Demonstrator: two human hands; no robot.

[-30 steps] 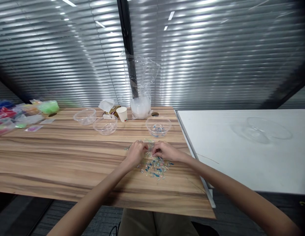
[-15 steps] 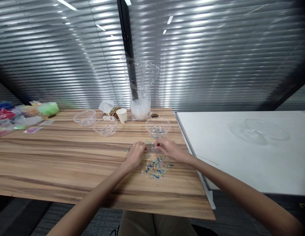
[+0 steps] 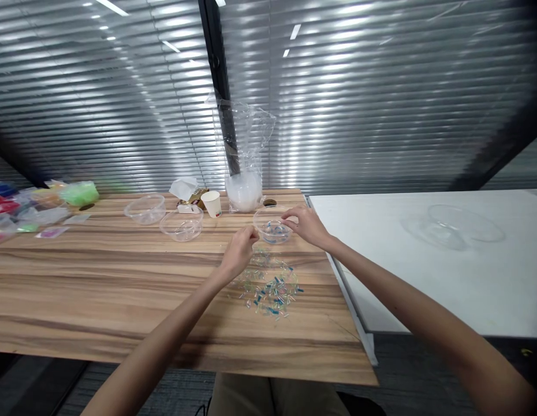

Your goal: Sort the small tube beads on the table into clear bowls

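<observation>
A clear round bowl (image 3: 272,238) with blue pieces in it stands near the back edge of the wooden table. My right hand (image 3: 306,224) is at the bowl's right rim, thumb and fingertips pinched together; whatever they hold is too small to make out. At the bowl's front left is my left hand (image 3: 240,248), its fingers closed on something I cannot make out. Nearer to me, small clear, greenish and blue tube-like pieces (image 3: 276,293) lie scattered over the wood.
Two more clear bowls (image 3: 145,210) (image 3: 182,225), a paper cup (image 3: 212,204), a tissue pack (image 3: 193,201) and a plastic bag holding white bowls (image 3: 245,192) line the back. Colourful bags (image 3: 80,193) lie far left. A white table (image 3: 381,260) adjoins on the right, with clear lids.
Both hands have moved away from the scattered pieces toward the bowl, the right one up to its right rim. The view has shifted slightly.
</observation>
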